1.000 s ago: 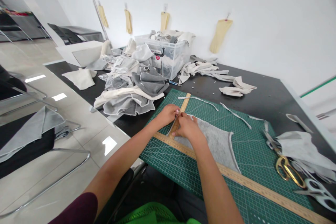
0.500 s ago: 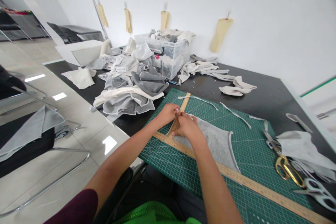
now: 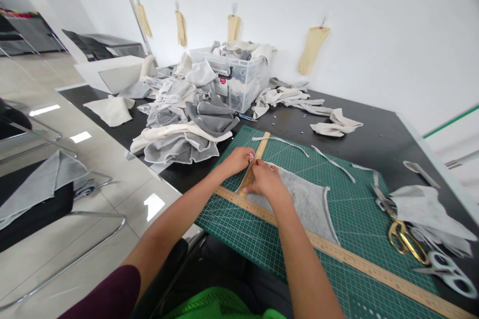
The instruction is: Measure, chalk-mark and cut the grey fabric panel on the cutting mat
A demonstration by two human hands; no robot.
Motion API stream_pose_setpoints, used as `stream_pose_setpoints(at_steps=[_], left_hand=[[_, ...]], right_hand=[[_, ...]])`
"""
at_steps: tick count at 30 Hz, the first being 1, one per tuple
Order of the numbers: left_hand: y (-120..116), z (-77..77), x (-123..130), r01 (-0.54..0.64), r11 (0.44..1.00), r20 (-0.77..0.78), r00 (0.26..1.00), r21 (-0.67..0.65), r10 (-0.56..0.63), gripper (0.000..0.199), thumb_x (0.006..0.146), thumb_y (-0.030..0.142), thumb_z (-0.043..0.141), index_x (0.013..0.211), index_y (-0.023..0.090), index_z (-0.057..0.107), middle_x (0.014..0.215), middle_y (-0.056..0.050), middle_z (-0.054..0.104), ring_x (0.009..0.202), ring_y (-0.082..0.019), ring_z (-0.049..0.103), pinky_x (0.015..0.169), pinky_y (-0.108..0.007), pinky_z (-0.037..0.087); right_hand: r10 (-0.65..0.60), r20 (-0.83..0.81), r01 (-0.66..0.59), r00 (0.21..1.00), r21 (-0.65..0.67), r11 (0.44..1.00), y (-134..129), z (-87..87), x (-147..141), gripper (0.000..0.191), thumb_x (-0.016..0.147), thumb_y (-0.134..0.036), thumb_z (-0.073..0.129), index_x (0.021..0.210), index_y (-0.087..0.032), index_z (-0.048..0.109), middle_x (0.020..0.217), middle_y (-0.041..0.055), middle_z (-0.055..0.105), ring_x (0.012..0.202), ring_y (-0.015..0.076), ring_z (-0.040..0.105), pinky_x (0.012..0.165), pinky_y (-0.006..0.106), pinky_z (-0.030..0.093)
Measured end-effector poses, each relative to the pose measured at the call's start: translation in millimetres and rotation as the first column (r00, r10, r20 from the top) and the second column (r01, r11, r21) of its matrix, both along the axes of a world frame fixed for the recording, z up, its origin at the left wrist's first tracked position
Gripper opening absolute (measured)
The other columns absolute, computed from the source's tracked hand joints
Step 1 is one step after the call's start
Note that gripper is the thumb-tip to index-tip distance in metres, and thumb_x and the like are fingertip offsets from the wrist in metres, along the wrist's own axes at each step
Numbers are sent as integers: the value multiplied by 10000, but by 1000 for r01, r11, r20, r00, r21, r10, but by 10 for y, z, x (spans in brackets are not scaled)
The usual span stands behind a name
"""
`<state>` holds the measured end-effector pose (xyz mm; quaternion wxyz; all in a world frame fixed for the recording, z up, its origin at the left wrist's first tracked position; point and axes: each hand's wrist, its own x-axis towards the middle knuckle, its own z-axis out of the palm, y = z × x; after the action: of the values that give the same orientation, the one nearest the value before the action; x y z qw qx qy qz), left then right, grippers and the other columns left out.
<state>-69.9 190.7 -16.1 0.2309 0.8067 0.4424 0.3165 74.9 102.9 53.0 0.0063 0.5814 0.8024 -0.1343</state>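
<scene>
Nearest, a green garment (image 3: 211, 304) covers the lap and a dark red sleeve (image 3: 112, 291) ends on the left arm. Beyond, the long ruler (image 3: 348, 255) lies slantwise across the mat (image 3: 243, 232), along the near edge of the grey cloth (image 3: 304, 193), which is flat on the mat. The short ruler (image 3: 263, 145) crosses the cloth's left part, its near end meeting the long one. The right hand (image 3: 266, 179) is spread on the short ruler, thumb and fingertips pressing it down without closing around it. Just left of that ruler, the left hand (image 3: 237, 160) is drawn into a pinch on a pale bit (image 3: 251, 158), perhaps chalk or a cloth edge, too small to tell. Against the earlier frames, the whole scene sits slightly further left as the view swings a little; hands, rulers and cloth keep their places relative to one another. To the right, gold scissors (image 3: 398, 224) and white scissors (image 3: 445, 270) lie at the mat's edge, beside a grey scrap (image 3: 430, 209). Past the cloth, thin strips (image 3: 333, 163) lie on the mat. Farther off on the black table (image 3: 299, 124) are a heap of fabric (image 3: 175, 109) and a filled clear box (image 3: 247, 82); yellow gloves (image 3: 313, 50) hang on the wall behind.
</scene>
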Motion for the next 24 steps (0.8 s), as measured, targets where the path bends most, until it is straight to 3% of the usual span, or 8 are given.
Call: stream_pose_setpoints(at_steps=[6,17,24], left_hand=[[5,-12,-30,15,999,19,1000,-36,-14,186,835,121,522,809,160,701,756,-18,695,729,-160,596,693,-265,408],[-152,98,-127,104,989,26,994,-102,-102,200,820,101,513,722,160,676,704,-5,685,685,-146,587,674,-255,396],[-193,99,-112,117,990,28,993,-77,-115,211,846,113,501,713,163,657,685,-2,667,670,-143,570,661,-256,379]], right_hand=[[1,19,-1,1000,2,1000,13,-13,2,735,683,-458,870,1304,-149,626,1418,174,556,1317,329,515,1111,466,330],[-8,21,9,1000,-15,1000,34,-27,2,762,645,-456,895,1302,-177,629,1381,154,571,1295,322,532,1092,452,348],[-9,20,9,1000,-19,1000,30,-11,1,724,656,-451,891,1282,-185,646,1386,152,567,1307,317,525,1098,444,348]])
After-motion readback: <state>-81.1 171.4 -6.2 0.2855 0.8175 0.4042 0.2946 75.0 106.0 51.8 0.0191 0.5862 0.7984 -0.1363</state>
